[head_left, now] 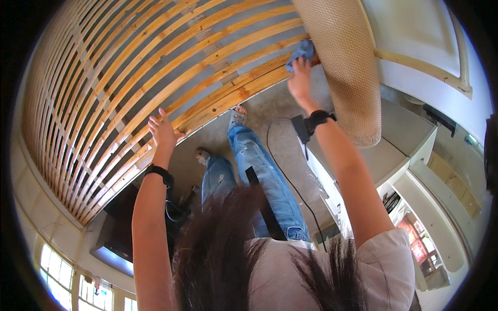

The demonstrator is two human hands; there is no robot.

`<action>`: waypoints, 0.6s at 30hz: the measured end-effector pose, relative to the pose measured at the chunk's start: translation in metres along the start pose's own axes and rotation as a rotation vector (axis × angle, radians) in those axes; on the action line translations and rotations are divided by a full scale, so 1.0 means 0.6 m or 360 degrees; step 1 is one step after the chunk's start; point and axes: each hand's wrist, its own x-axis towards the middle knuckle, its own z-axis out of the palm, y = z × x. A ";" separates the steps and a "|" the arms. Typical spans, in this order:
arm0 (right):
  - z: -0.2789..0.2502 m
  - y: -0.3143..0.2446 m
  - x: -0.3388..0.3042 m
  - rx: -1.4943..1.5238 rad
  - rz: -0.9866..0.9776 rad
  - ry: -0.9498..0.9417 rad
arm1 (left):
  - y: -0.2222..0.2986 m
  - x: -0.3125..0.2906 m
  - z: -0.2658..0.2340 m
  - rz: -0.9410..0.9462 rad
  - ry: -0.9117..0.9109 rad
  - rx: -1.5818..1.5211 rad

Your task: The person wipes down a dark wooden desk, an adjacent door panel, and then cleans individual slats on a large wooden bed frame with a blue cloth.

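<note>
Wooden bed slats [202, 67] run in long curved rows across the upper left, with gaps between them. My right hand [300, 83] grips a blue cloth [302, 53] against the right end of the frame's near edge board [244, 94]. Part of the cloth bunches out past my fingers. My left hand [163, 132] is spread with nothing in it, over the near edge of the slats farther left. Each wrist wears a black band.
A rolled woven mat [347, 72] stands beside the right end of the slats. A white cabinet [384, 132] is at the right, with open shelving below it. A black cable [293, 184] trails over the concrete floor [306, 155] by my legs. Dark equipment [116, 236] sits at the lower left.
</note>
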 end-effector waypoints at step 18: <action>-0.013 -0.214 -0.110 0.0313 -0.1019 -0.0715 | 0.006 -0.013 0.015 -0.0182 0.0129 -0.0104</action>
